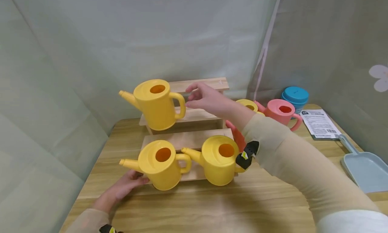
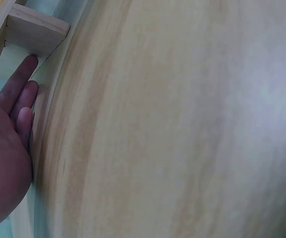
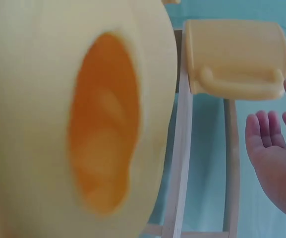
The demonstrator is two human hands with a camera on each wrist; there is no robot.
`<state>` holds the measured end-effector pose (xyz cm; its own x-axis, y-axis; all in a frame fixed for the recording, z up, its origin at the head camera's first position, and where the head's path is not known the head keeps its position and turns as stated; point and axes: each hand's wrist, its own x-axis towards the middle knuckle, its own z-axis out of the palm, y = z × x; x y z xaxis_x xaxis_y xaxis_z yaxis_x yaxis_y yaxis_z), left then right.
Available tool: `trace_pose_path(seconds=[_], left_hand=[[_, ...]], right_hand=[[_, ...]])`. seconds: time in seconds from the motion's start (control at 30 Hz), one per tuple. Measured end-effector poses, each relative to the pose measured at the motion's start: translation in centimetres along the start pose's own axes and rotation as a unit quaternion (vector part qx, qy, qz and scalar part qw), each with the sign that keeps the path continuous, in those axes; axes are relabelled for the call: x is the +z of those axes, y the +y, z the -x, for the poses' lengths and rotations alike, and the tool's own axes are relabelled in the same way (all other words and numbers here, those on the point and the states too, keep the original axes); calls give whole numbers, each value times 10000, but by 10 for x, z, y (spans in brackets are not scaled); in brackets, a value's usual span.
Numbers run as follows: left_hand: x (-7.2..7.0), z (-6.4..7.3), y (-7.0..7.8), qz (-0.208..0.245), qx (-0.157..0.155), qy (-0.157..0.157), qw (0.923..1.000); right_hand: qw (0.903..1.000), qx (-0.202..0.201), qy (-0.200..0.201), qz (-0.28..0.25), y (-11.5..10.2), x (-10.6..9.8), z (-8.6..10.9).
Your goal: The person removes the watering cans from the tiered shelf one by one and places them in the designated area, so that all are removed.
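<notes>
A yellow watering can stands on an upper step of a stepped wooden rack, spout to the left. My right hand hovers beside its handle, fingers loosely curved and apart from it; the right wrist view shows the same gap between hand and can. Two more yellow cans, one left and one right, sit on the lowest step. At that step's left end, my left hand touches the rack, its fingers extended along the board end.
Behind my right forearm are another yellow can and a pink watering can, with a further pink piece partly hidden. A blue-lidded tub, a printed packet and a grey-blue dustpan lie on the right side.
</notes>
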<state>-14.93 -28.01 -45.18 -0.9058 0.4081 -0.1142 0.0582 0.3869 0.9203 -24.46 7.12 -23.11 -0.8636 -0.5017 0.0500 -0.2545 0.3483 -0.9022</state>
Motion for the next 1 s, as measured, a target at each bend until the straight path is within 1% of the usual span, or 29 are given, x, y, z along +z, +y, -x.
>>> trace_pose_path(seconds=[0.17,0.23,0.33,0.47,0.57,0.7,0.8,1.0], left_hand=[[0,-2,0,-29,85,-16,10000],[0,-3,0,-50,105,-13,9999],[1,-3,0,-112,95,-5,9999],[1,0,-1,-133,96,-18,9999],[0,1,-2,-26,168,-71,9998],[-1,2,-3,43,230,-87,9997],[-2,3,-2,0,214,-54,9998],[0,4,-2,-30,157,17,9999]], right_hand=[[9998,19,188,-92,-3,7,-8],[9994,36,332,-41,-4,10,-10],[9991,18,415,61,-6,16,-14],[9995,-89,290,72,-7,24,-19],[9996,-157,232,17,-7,28,-21],[9996,-212,135,-103,-7,30,-24],[9996,-236,68,-130,-9,31,-25],[9994,-301,100,-124,-8,30,-24]])
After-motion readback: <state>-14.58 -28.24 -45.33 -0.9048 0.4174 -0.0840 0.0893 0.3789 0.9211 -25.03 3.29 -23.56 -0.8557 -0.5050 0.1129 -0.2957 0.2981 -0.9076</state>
